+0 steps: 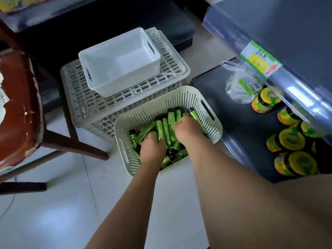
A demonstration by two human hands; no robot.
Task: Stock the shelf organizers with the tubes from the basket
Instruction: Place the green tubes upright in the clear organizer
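A cream slotted basket (203,97) stands on the floor, filled with several green tubes (171,119) with black caps. Both my hands reach down into it. My left hand (152,150) curls its fingers around tubes at the basket's near left. My right hand (186,130) grips tubes toward the right side; its fingertips are buried among them. An empty white organizer bin (100,56) sits on top of an upturned white lattice crate (86,105) just behind the basket.
A dark low shelf (239,133) on the right carries several yellow-lidded jars (291,141) and a clear plastic bag (239,83), under a shelf edge with a price label (260,58). A brown worn chair (18,108) stands at the left on white floor tiles.
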